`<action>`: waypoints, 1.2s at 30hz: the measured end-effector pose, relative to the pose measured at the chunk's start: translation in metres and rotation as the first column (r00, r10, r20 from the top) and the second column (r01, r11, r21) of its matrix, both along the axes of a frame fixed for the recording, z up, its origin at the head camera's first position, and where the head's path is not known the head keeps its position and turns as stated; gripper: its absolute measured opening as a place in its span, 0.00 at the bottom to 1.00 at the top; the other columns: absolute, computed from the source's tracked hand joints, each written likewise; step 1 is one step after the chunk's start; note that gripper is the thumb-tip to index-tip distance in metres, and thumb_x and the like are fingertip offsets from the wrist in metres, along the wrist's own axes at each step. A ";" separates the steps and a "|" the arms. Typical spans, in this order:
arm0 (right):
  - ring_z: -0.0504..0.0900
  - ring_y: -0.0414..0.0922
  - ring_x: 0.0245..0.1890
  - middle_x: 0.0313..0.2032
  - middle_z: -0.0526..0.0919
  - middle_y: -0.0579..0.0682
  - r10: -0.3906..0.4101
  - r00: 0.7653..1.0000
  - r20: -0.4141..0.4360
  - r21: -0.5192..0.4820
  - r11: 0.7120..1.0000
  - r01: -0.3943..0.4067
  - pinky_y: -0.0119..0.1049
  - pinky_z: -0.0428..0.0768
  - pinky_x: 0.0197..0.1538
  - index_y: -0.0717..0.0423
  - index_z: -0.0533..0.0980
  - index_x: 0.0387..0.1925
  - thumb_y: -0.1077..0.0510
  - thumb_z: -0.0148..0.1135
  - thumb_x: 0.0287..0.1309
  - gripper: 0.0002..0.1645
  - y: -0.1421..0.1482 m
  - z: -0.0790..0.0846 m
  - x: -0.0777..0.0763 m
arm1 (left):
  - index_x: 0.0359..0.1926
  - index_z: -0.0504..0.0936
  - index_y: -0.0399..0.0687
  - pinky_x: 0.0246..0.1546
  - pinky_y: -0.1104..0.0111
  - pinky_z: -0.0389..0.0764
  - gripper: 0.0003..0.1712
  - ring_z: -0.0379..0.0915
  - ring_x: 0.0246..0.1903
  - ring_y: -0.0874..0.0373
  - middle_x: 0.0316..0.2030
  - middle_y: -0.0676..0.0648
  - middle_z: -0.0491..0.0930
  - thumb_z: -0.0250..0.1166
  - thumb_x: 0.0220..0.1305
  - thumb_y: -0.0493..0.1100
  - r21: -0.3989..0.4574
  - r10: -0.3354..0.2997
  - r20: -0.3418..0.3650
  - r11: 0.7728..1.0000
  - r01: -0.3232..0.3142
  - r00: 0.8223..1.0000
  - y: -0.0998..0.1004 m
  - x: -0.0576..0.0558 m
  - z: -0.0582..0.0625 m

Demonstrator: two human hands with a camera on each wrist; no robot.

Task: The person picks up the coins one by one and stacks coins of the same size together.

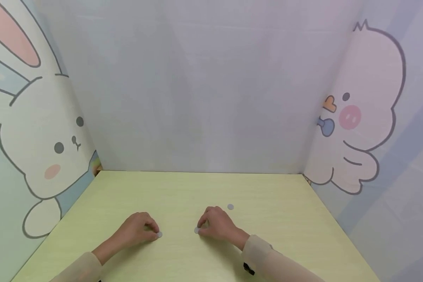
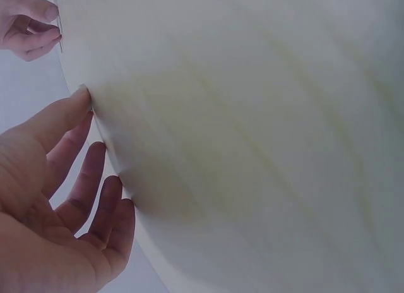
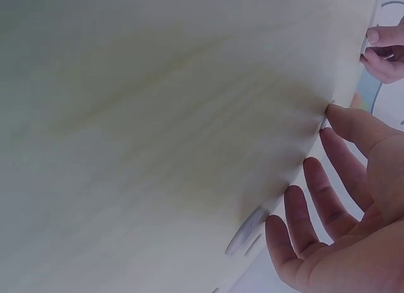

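Near the middle of the table, in the head view, my left hand (image 1: pixel 137 229) pinches a small grey disc (image 1: pixel 160 234) by its edge with thumb and index finger. To its right, my right hand (image 1: pixel 216 224) has thumb and index finger on either side of a second grey disc (image 1: pixel 196 230). Both discs are at the tabletop. Behind the right hand lies a third grey disc (image 1: pixel 230 206), untouched. The right wrist view shows a grey disc (image 3: pixel 247 230) close to the little finger. In the left wrist view the left fingertips (image 2: pixel 129 203) rest at the table surface.
The pale yellow-green table (image 1: pixel 197 188) ends at a grey-white curtain (image 1: pixel 204 98) along its back. Cloth panels with a cartoon rabbit (image 1: pixel 38 141) on the left and a pink-cheeked cartoon figure (image 1: pixel 370 90) on the right stand beside it.
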State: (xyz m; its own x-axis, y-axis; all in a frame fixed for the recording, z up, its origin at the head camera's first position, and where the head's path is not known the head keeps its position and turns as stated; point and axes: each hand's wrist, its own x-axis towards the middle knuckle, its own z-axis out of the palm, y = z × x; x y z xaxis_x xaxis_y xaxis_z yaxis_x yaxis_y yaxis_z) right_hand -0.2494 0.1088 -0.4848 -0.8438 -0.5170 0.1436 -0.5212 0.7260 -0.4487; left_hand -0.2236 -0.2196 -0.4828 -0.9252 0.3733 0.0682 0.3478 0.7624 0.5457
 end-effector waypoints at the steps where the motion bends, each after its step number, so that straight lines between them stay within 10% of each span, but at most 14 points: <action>1: 0.72 0.34 0.37 0.35 0.83 0.34 -0.004 1.000 0.004 0.002 1.000 0.004 0.31 0.73 0.43 0.41 0.92 0.32 0.48 0.81 0.57 0.04 -0.001 0.000 0.000 | 0.32 0.89 0.65 0.44 0.64 0.79 0.08 0.77 0.40 0.63 0.35 0.63 0.82 0.82 0.57 0.52 0.002 -0.002 -0.002 1.000 0.002 1.000 0.000 0.000 0.000; 36: 0.70 0.34 0.33 0.32 0.82 0.35 0.028 1.000 -0.013 0.040 0.999 -0.028 0.28 0.70 0.38 0.42 0.92 0.32 0.51 0.82 0.55 0.03 -0.024 0.001 0.002 | 0.32 0.90 0.63 0.42 0.65 0.77 0.07 0.76 0.39 0.61 0.35 0.62 0.82 0.82 0.58 0.51 0.017 -0.003 0.002 1.000 0.003 1.000 0.000 0.003 0.004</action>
